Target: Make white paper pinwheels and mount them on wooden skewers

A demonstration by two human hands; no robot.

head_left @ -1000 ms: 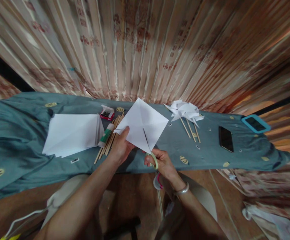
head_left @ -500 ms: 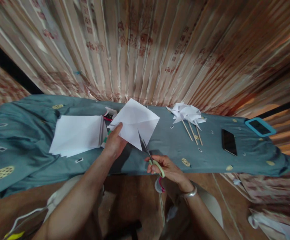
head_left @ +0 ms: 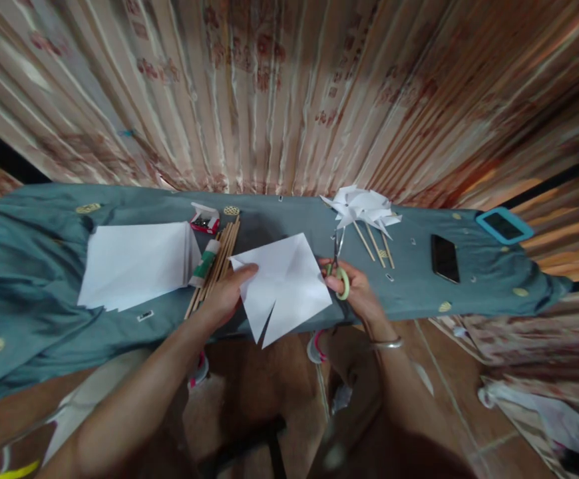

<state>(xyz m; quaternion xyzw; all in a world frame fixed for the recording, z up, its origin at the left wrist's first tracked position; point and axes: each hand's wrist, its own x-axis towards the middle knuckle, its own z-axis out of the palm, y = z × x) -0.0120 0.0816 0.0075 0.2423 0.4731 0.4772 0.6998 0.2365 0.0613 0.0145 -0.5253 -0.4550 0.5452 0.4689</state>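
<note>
A white square sheet of paper is pinched at its left corner by my left hand, thumb on top. One slit runs in from its near corner and gapes a little. My right hand grips a pair of scissors with light green handles, its blades pointing away from me. The fingers of that hand are right at the sheet's right edge; whether they touch it I cannot tell. Wooden sticks lie partly behind my left hand, beside a green and white glue stick.
A stack of white paper lies on the left of the cloth-covered table. Behind the glue stick is a small open box of dark bits. Paper pinwheels on sticks, a phone and a blue-framed tablet are to the right.
The scissors have moved off the slit, up and right, and now point away. The sheet has turned and come nearer to me, uncovering the sticks and glue stick. My view has shifted slightly.
</note>
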